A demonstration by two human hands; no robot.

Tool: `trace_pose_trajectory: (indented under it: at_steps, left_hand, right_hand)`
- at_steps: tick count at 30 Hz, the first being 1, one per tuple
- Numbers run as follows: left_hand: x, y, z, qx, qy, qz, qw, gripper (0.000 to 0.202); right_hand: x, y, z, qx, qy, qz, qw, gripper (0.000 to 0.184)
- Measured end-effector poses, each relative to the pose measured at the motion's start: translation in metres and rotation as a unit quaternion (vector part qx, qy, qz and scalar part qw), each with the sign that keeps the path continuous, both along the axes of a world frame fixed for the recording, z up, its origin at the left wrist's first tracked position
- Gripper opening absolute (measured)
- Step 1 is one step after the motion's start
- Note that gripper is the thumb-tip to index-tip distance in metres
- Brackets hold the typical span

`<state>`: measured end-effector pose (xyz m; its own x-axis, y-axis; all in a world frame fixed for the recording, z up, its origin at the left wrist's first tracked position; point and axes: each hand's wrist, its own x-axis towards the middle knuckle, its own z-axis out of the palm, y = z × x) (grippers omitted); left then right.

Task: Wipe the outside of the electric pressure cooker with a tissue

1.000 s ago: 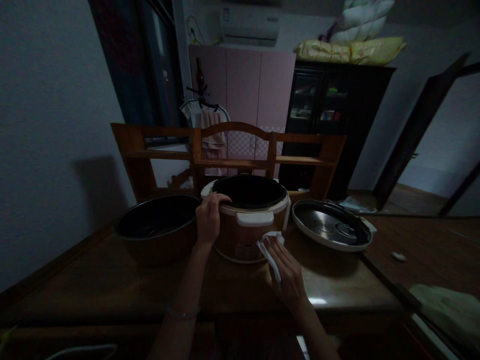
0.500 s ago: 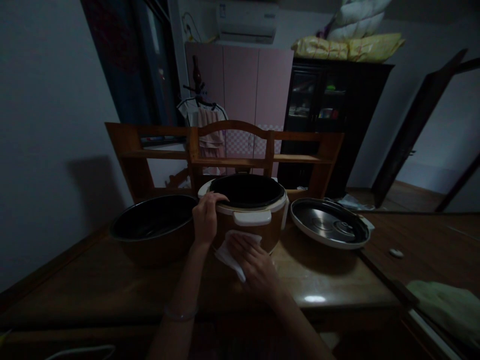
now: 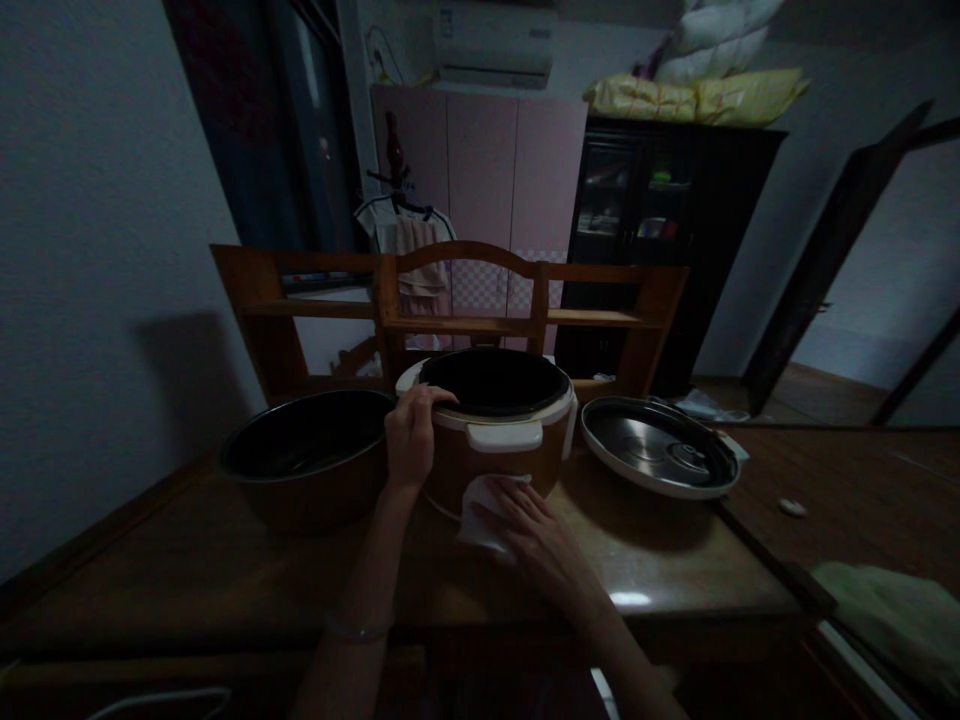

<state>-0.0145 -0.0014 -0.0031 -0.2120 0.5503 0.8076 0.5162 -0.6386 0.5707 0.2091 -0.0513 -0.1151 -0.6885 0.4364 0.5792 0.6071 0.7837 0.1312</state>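
Observation:
In the middle of the wooden desk (image 3: 225, 590) stands a lidless rice cooker (image 3: 442, 470), its dark inside showing and a white handle at the front. My left hand (image 3: 410, 435) grips the cooker's rim on the left, fingers hooked over the edge. Low on the cooker's front, my right hand (image 3: 529, 525) presses a white cloth (image 3: 480, 510) against the wall, its fingers laid over the cloth. Left of the cooker sits a dark inner pot (image 3: 277, 500). To the right, the round lid (image 3: 637, 445) lies with its metal inner side up.
A wooden shelf rack (image 3: 465, 325) rises behind the cooker. On the brown surface at right lie a small white object (image 3: 793, 508) and a pale green cloth (image 3: 892, 610). Farther back stand a pink wardrobe (image 3: 480, 170) and a dark cabinet (image 3: 720, 230).
My right hand has slid the white cloth to the right and slightly down along the cooker's front. My left hand keeps its place on the rim.

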Motion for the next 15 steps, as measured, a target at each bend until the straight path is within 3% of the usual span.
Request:
trace_pose_trajectory:
  at_steps: [6,12,15]
  left_hand:
    - [0.001,0.000,0.001,-0.005,0.004,0.014,1.000,0.052]
    - [0.001,-0.001,0.002,-0.002,0.000,0.014,1.000,0.053]
    - [0.001,-0.001,0.002,-0.001,-0.003,0.013,1.000,0.052]
  right_hand:
    - [0.000,0.006,0.001,0.026,-0.019,-0.004,0.999,0.077]
    - [0.026,0.028,0.012,0.092,-0.081,0.100,0.987,0.064]
    - [0.041,0.041,0.018,0.137,-0.080,0.119,0.980,0.057]
